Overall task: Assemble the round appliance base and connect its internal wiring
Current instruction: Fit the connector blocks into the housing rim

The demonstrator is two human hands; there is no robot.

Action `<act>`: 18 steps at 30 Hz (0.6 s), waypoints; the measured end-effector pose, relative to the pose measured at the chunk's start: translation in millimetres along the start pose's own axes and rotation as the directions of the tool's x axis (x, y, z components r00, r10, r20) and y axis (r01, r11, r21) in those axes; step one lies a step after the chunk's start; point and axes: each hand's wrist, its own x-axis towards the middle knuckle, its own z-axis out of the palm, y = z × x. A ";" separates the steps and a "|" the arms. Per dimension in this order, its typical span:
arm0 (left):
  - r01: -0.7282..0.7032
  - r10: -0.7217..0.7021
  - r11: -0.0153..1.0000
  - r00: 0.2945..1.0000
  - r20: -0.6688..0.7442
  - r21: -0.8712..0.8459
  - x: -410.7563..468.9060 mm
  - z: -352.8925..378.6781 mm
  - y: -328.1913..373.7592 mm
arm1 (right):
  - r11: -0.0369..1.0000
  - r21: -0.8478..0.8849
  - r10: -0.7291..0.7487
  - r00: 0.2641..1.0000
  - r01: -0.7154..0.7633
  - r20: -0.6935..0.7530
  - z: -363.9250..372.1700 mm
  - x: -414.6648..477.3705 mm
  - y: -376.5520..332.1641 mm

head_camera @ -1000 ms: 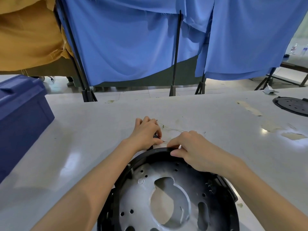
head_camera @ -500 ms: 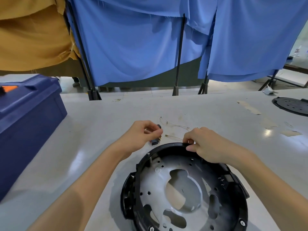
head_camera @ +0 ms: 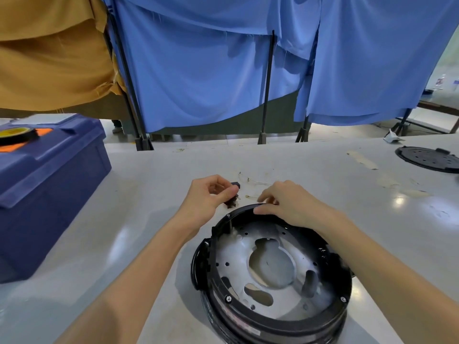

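Joining the lead to the connector is, by my reading, the step in hand, and it wants the base kept from sliding while the terminal is lined up squarely with its slot and pushed straight in, never bent sideways; nearest the camera, the round black plastic appliance base with its silver perforated metal plate point(head_camera: 270, 276) lies open side up on the pale grey worktable point(head_camera: 99, 244); at its far rim the right hand point(head_camera: 290, 204) rests with the thumb pressed flat on the black edge and the fingers loosely curled above, seemingly reaching for the thin pale wire with a small brass terminal point(head_camera: 250, 196) that lies on the table just beyond; whether it has the wire pinched I cannot tell; beside it the left hand point(head_camera: 211, 197) is closed in a pinch, thumb against fingers, on a small black plastic connector block point(head_camera: 232, 201) lifted just off the table, near the terminal but apart from it; farther left stands a dark blue plastic storage box point(head_camera: 49, 189); behind hang blue cloth screens point(head_camera: 198, 70).
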 end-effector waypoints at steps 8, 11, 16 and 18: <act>0.011 -0.011 1.000 1.000 0.014 -0.004 -8.5 14.8 11.8 | 0.915 0.355 -0.134 0.974 0.192 -0.181 -0.6 -9.6 -25.2; 0.009 -0.010 1.000 0.998 0.059 0.019 -15.6 2.9 3.4 | 0.929 0.309 -0.149 0.971 0.202 -0.188 8.4 -10.9 -29.7; -0.028 0.019 0.992 0.997 0.073 0.122 -27.5 -16.1 -3.8 | 0.895 0.426 -0.079 0.986 0.136 -0.149 17.0 -9.0 -40.2; -0.060 0.061 0.993 0.998 -0.006 0.103 -31.6 -21.8 -3.3 | 0.932 0.341 -0.057 0.978 0.124 -0.201 19.3 -6.8 -41.9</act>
